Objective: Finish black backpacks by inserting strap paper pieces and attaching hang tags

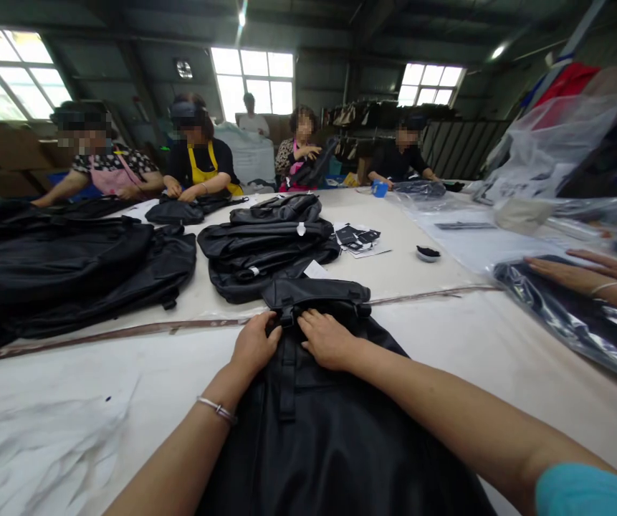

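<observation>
Black flap-top bag (335, 444): on the white table (173, 380), its flap (319, 290) reaching the stacked black bags (270, 247).
Left hand (256, 342): digits bent beside the strap buckle (287, 315); I cannot tell whether they clamp it.
Right hand (329, 338): fingers nearly together at the flap, grip unclear to me.
Snag risk: a hard tug could, I judge, drag the stack.
Scuff risk: the bracelet (216, 409) might rub the smooth side.
</observation>
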`<act>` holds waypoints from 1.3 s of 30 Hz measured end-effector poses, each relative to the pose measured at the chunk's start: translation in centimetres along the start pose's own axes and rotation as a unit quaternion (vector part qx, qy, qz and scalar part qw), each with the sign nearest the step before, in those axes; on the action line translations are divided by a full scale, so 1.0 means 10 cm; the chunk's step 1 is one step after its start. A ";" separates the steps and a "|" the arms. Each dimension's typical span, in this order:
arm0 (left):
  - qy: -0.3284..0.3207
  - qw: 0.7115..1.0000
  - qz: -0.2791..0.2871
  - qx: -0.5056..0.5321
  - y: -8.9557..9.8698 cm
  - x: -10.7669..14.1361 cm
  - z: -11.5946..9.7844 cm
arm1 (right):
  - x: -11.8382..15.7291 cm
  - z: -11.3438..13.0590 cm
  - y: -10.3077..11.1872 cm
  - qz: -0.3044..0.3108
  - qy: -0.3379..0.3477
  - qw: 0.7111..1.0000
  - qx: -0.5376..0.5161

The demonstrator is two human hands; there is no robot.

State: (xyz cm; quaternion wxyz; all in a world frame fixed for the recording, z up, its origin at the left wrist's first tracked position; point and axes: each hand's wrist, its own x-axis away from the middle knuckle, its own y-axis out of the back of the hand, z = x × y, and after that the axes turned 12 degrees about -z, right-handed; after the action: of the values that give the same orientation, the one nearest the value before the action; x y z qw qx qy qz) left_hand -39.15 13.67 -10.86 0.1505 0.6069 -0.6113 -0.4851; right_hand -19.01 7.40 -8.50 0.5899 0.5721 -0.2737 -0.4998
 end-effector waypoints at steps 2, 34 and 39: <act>0.013 0.999 0.035 -0.039 -0.01 -0.06 -0.02 | -0.02 0.00 -0.05 -0.007 0.006 1.000 0.022; -0.014 0.996 0.031 -0.082 0.12 -0.18 -0.01 | 0.59 -1.21 0.27 -0.115 -0.307 0.914 -0.238; -0.206 0.976 -0.041 -0.051 0.12 -0.13 -0.62 | 0.37 -1.28 0.25 -0.033 -0.267 0.956 -0.120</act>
State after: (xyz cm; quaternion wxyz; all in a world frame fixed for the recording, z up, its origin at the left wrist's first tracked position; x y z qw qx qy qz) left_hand -34.76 12.08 -6.41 0.0325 0.5100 -0.5784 -0.6358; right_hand -5.56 8.83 -9.52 0.5427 0.3517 -0.3406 -0.6825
